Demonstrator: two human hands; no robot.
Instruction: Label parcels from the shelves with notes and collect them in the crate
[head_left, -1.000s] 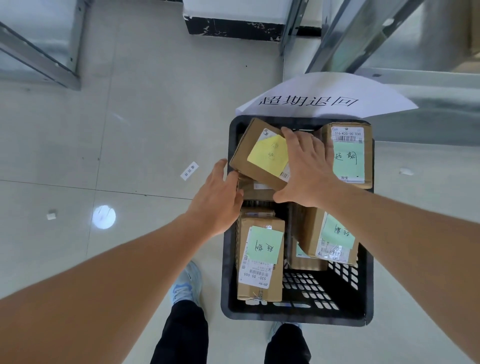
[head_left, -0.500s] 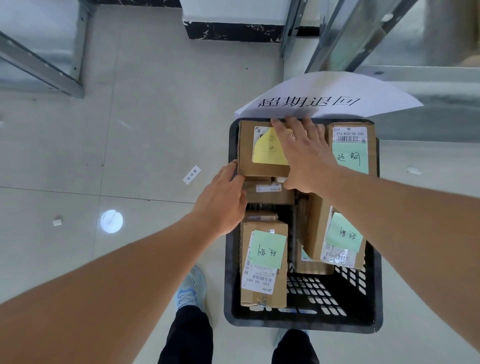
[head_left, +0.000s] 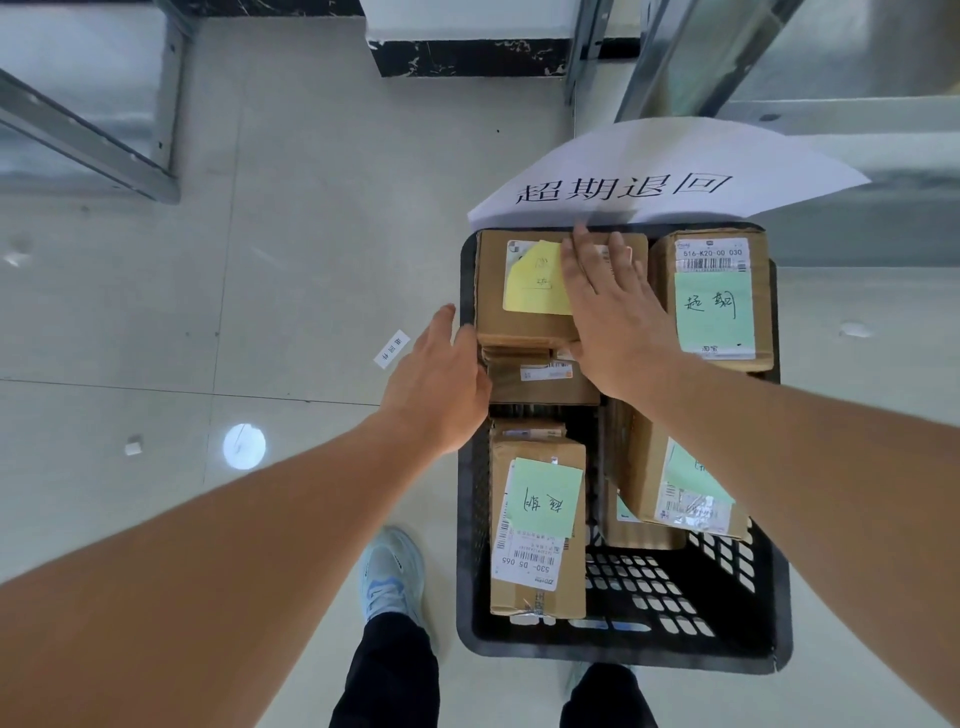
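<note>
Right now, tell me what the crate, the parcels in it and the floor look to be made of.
Crate: black moulded plastic by the look, matte, with a perforated grid bottom and walls.
Parcels, such as the one with the yellow note: brown corrugated cardboard, dull, with fluted edges showing.
Floor: pale glossy tile, probably ceramic or stone; it mirrors a lamp and shows thin joints.

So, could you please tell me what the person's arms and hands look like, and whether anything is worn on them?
Both forearms are bare to the edge of the picture: no sleeves, gloves or watch show. The left hand and the right hand show no rings or other markings. Lower down, the person wears dark trousers and a light blue and white shoe.
</note>
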